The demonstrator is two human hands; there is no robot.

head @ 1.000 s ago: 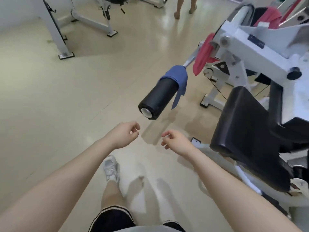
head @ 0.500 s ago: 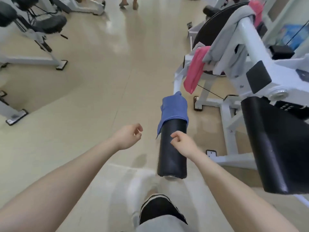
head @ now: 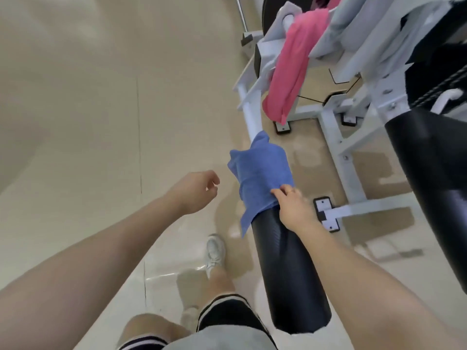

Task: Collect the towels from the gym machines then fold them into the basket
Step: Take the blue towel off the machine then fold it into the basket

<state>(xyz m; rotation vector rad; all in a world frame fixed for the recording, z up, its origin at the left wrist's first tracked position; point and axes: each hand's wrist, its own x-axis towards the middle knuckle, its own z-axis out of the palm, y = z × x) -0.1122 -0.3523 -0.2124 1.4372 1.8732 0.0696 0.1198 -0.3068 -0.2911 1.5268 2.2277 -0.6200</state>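
- My right hand (head: 293, 205) pinches the near hem of the blue towel (head: 260, 170), fingers curled onto the cloth where it lies over the top of the black roller pad (head: 285, 269)
- My left hand (head: 194, 192) hangs loosely curled to the left of the roller, holding nothing and not touching the towel
- The blue towel is draped across the far end of the roller, just where the white bar (head: 249, 109) enters it, with one flap hanging off the left side
- The risk I see: a shallow pinch could slip, and the hanging flap would carry the towel off the left side to the floor (head: 88, 122)
- A straight pull toward me may drag the cloth along the grippy pad and bunch it, or catch it where bar meets roller; lifting first looks safer
- The pink towel (head: 290, 72) and a grey towel (head: 353, 29) hang on the machine frame (head: 336, 137) beyond, well apart from the blue one, so I doubt they get disturbed
- Room: open floor lies left of the roller; the right is crowded by frame legs and a large black pad (head: 434, 188)
- No basket is in view
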